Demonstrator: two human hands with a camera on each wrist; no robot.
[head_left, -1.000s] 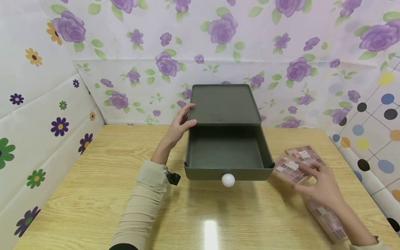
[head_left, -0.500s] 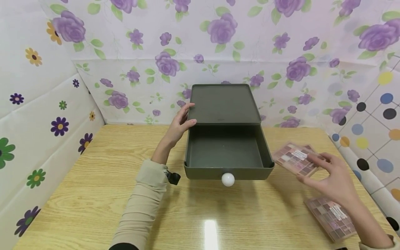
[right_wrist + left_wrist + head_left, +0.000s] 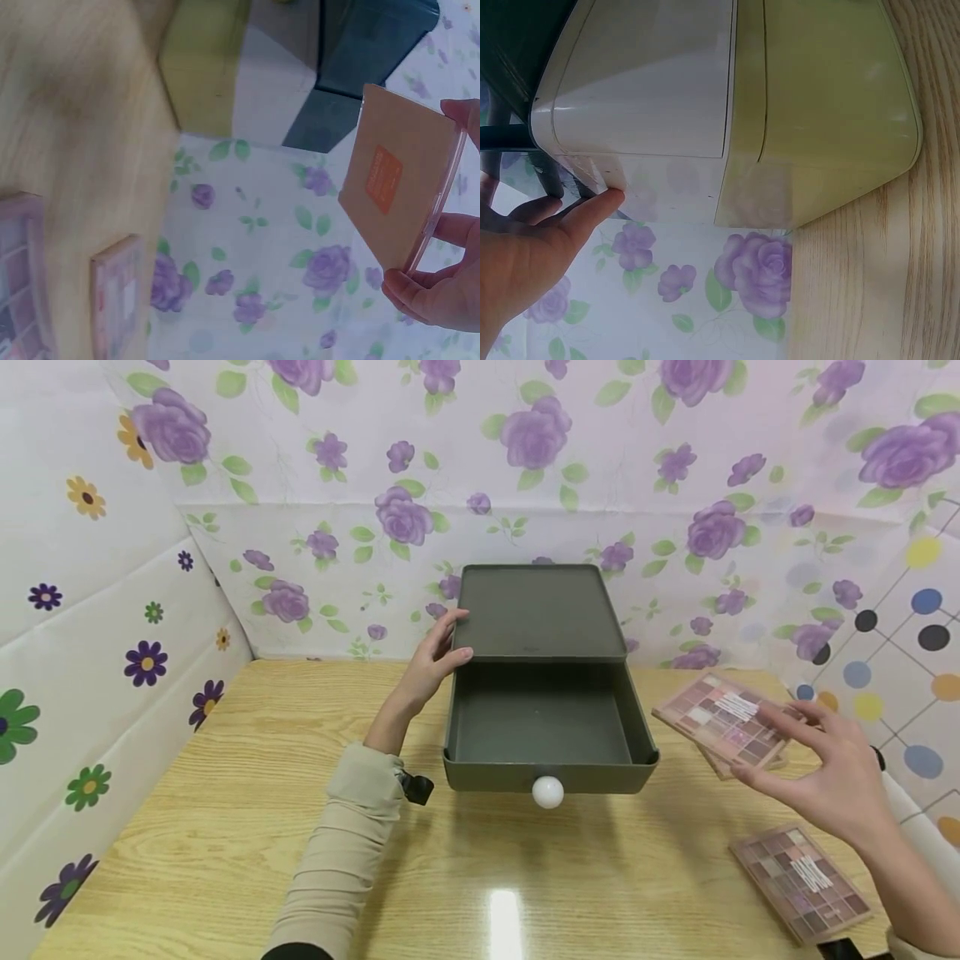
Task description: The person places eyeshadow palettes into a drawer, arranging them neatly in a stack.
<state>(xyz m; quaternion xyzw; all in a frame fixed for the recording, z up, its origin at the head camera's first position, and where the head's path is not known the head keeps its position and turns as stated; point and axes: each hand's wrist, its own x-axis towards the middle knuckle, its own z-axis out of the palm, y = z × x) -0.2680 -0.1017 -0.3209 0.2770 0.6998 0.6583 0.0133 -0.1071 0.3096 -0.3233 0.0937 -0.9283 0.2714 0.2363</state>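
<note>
Palette in hand (image 3: 712, 718): clear of the table (image 3: 225, 827), on the side of its back right corner, just beside the drawer's right wall and not over its opening; the right wrist view shows its brown underside with an orange label (image 3: 384, 178).
Right hand (image 3: 836, 768): grasping that palette, thumb and fingers pinching it at opposite edges.
Long axis: seems to run obliquely, from back left to front right, askew to the drawer's side wall.
Deciding relation: by my judgement, the sideways gap between the palette's left corner and the drawer; the right hand is nearer to the palette, the left hand stands across the drawer.
Drawer (image 3: 502, 778): dark grey, jutting forward from under a flat top (image 3: 536, 610), its white knob (image 3: 547, 792) facing the person.
Left hand (image 3: 423, 672): loose, grasping nothing, thumb and fingers resting against the unit's left side.
Lower tiers: cream tier (image 3: 645, 90) and yellow-green tier (image 3: 840, 97).
Palette beneath (image 3: 722, 767): lying toward the table's back right corner, mostly hidden.
Front palette (image 3: 798, 885): lying near the table's right edge, well apart from the drawer.
</note>
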